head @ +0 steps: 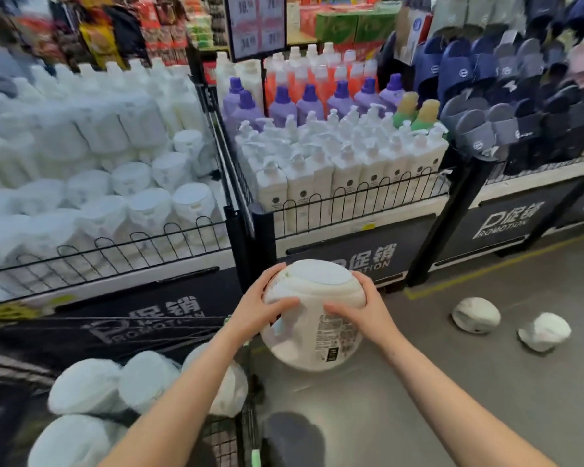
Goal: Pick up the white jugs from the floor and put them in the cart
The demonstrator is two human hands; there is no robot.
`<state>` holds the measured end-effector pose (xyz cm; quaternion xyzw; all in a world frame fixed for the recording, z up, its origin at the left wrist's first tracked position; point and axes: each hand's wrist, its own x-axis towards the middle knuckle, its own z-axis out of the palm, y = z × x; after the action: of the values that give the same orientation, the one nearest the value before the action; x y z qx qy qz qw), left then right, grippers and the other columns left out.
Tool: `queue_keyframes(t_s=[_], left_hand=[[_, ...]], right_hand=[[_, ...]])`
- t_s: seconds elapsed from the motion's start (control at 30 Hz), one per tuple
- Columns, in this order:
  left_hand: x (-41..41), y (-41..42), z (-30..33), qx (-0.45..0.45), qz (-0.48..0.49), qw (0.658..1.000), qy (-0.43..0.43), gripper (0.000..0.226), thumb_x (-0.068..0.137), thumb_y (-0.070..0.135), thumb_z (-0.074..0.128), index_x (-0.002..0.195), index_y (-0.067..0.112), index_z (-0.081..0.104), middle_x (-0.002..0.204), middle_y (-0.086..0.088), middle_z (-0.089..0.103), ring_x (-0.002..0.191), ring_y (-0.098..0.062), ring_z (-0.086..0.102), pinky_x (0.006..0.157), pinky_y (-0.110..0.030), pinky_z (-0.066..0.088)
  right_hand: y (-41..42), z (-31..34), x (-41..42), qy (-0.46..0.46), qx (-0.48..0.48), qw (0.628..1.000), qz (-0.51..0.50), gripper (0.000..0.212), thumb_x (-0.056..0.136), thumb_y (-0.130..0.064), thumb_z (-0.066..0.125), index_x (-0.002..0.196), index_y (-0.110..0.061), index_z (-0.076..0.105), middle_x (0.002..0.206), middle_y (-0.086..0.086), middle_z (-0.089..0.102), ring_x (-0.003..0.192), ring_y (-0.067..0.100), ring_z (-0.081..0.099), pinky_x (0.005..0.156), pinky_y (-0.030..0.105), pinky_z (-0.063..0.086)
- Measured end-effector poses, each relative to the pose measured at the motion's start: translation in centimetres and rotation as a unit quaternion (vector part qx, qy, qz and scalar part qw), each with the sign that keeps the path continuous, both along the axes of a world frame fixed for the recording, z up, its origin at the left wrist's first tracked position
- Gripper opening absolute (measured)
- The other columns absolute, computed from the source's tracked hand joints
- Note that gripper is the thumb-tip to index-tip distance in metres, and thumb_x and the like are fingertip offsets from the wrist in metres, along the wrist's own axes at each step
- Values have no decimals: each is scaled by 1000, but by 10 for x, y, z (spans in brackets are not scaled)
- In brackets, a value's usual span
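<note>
**White jug held in both hands beside the cart**

Across the back, wire-fenced promotion bins [358, 210]: at left, stacked white jugs [142, 183]; in the middle, white pump bottles [348, 156] with purple [312, 102] and orange bottles [321, 79] behind; at right, a rack of dark slippers [520, 106].

At lower left, a black wire cart [246, 429], already holding four white jugs [115, 399] lying close together, blurred.

Beyond the cart's right edge, above the grey floor [452, 382], one white jug [312, 315], held in the air, flat lid up, printed label facing the camera.

On the jug's left shoulder, the left hand [263, 308], fingers spread and clamped on its side. On the right shoulder, the right hand [364, 315], fingers likewise pressed around it.

Further right on the floor, two more white jugs on their sides, near each other but apart: the nearer [476, 315] and the farther [545, 332].

At bottom centre, a dark shoe [294, 439].
</note>
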<state>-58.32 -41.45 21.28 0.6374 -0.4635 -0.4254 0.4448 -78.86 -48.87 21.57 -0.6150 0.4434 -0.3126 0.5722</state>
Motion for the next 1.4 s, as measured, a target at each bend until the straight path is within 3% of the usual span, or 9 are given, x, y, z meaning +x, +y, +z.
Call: queue_keyframes(t_s=[0.17, 0.3, 0.4, 0.5, 0.67, 0.83, 1.07, 1.27, 1.4], left_hand=[[38, 61, -7, 17, 81, 996, 19, 65, 79, 32, 71, 132, 43, 36, 115, 20, 50, 94, 0, 54, 63, -11, 50], [64, 113, -16, 24, 160, 987, 16, 73, 64, 58, 64, 131, 44, 40, 122, 11, 55, 85, -9, 58, 57, -16, 48], [84, 152, -24, 34, 206, 978, 1, 66, 74, 47, 67, 133, 35, 41, 126, 2, 55, 89, -16, 58, 58, -15, 48], [105, 187, -36, 62, 241, 969, -14, 59, 83, 33, 66, 136, 24, 42, 125, -8, 58, 104, -38, 57, 59, -13, 48], [149, 230, -57, 90, 178, 980, 5, 76, 60, 56, 64, 128, 25, 51, 103, 4, 63, 71, -8, 57, 57, -23, 49], [200, 262, -93, 122, 117, 985, 33, 77, 54, 64, 67, 123, 34, 51, 116, 17, 59, 107, -7, 57, 94, -34, 48], [251, 276, -146, 174, 7, 981, 80, 80, 54, 59, 72, 126, 33, 49, 122, 16, 57, 111, -3, 54, 75, -10, 46], [275, 261, -218, 217, -43, 971, 91, 69, 56, 54, 77, 119, 46, 49, 123, 19, 57, 111, 1, 53, 89, -21, 45], [281, 257, -263, 199, -59, 974, 94, 64, 59, 52, 79, 116, 50, 51, 122, 22, 57, 111, 5, 53, 92, -23, 45]], right_hand=[[41, 0, 53, 13, -8, 998, 63, 72, 46, -37, 83, 106, -39, 43, 106, -15, 53, 98, 1, 54, 69, 16, 47], [68, -15, 93, 17, 3, 991, 135, 74, 41, -47, 82, 104, -45, 45, 115, -12, 53, 107, 9, 55, 82, 26, 52], [92, -27, 122, 46, 15, 982, 182, 87, 39, -51, 87, 113, -50, 41, 124, -7, 47, 117, 16, 49, 96, 41, 49], [121, -34, 147, 48, 26, 971, 234, 89, 46, -35, 90, 120, -38, 39, 123, -11, 51, 118, 16, 51, 98, 39, 48], [173, -55, 177, 80, 34, 972, 217, 82, 51, -22, 91, 117, -35, 44, 114, -13, 51, 107, 8, 53, 94, 29, 48], [239, -88, 217, 170, 28, 977, 130, 118, 35, -52, 90, 135, -42, 28, 133, -5, 31, 128, 12, 32, 111, 39, 34], [295, -138, 250, 209, 67, 975, 41, 116, 23, -65, 84, 118, -55, 18, 126, -13, 27, 124, 14, 32, 111, 38, 31], [289, -213, 270, 252, 103, 961, 51, 134, 34, -59, 85, 142, -33, 10, 131, -10, 23, 129, 12, 19, 114, 41, 26], [281, -256, 276, 273, 104, 953, 85, 125, 35, -62, 82, 135, -54, 8, 135, -7, 27, 126, 11, 19, 105, 35, 30]])
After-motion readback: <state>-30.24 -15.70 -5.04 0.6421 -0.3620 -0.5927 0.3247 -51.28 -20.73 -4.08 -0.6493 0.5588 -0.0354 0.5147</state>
